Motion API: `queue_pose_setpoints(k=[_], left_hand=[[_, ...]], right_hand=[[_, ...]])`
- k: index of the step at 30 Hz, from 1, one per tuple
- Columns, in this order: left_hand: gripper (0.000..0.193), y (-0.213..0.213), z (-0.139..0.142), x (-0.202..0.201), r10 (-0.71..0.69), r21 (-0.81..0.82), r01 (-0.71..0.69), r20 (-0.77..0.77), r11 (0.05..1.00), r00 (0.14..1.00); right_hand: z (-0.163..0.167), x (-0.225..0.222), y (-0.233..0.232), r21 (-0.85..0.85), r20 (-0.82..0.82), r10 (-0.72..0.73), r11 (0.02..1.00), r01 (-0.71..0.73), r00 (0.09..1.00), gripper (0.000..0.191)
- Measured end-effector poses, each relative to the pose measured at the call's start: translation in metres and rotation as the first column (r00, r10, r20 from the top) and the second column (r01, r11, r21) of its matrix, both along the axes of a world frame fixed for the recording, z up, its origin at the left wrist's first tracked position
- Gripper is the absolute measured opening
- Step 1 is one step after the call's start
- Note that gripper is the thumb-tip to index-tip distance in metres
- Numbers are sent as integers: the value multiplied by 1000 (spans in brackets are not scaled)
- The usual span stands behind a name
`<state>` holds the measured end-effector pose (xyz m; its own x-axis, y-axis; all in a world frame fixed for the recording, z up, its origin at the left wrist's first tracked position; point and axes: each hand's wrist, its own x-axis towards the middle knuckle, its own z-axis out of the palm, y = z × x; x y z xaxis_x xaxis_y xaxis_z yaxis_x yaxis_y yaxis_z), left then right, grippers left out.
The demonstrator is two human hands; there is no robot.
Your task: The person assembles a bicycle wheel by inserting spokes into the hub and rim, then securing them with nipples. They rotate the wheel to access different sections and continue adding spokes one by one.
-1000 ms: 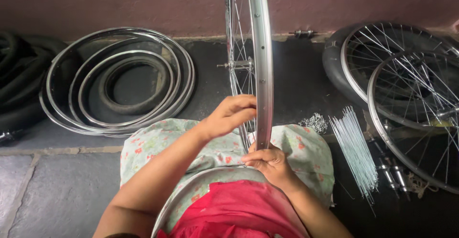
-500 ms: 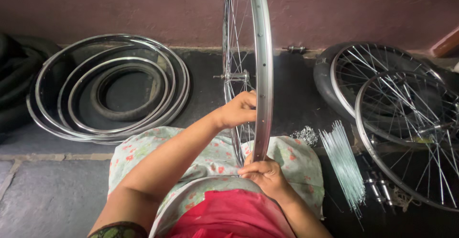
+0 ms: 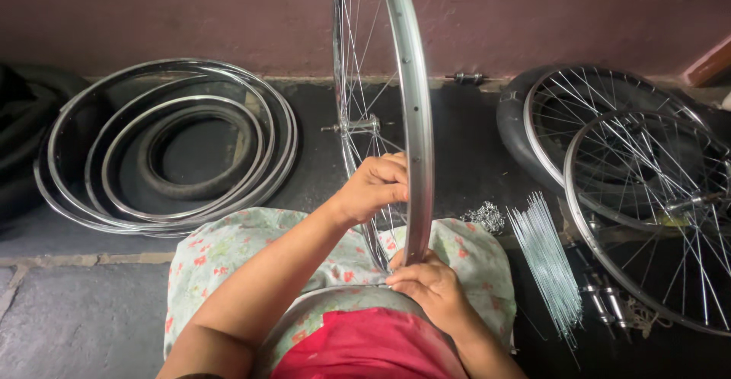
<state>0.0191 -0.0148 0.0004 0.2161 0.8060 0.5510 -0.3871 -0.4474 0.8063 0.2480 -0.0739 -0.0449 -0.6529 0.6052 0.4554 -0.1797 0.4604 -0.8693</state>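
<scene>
Now, status by item:
Wheel: the rim (image 3: 411,120) stands upright, edge-on to the camera, bottom resting on the lap over a floral cloth (image 3: 228,265); hub (image 3: 362,126) sits left of the rim line.
Left hand: the left hand (image 3: 375,185) is curled, fingertips pinched on the spokes (image 3: 356,59) just beside the rim. Against the frame one second ago it sits slightly higher and nearer the rim.
Right hand: the right hand (image 3: 426,284) is closed on the rim's lowest part, fingers pressed to the metal, placement unchanged.
Change: only the left-hand grip has shifted; the wheel holds the same upright stance, so work proceeds spoke by spoke.
Floor, left: bare rims (image 3: 160,151) and a tyre (image 3: 190,189), nested.
Floor, right: loose spokes (image 3: 544,261), small nipples (image 3: 485,216), two spoked wheels (image 3: 647,196).
</scene>
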Motion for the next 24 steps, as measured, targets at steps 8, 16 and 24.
queue_pose_setpoints(k=[8, 16, 24], left_hand=[[20, -3, -5, 4, 20, 77, -19, -5, 997, 1000], [18, -10, -2, 4, -52, -45, 56, 84, 997, 995], [16, -9, -4, 4, -50, -57, 56, 108, 997, 993]], right_hand=[[87, 22, -10, 300, -68, -600, 750, 590, 797, 21], [120, -22, -10, 603, -247, -601, 519, 606, 760, 22], [107, -43, -13, 664, -288, -613, 426, 615, 735, 22]])
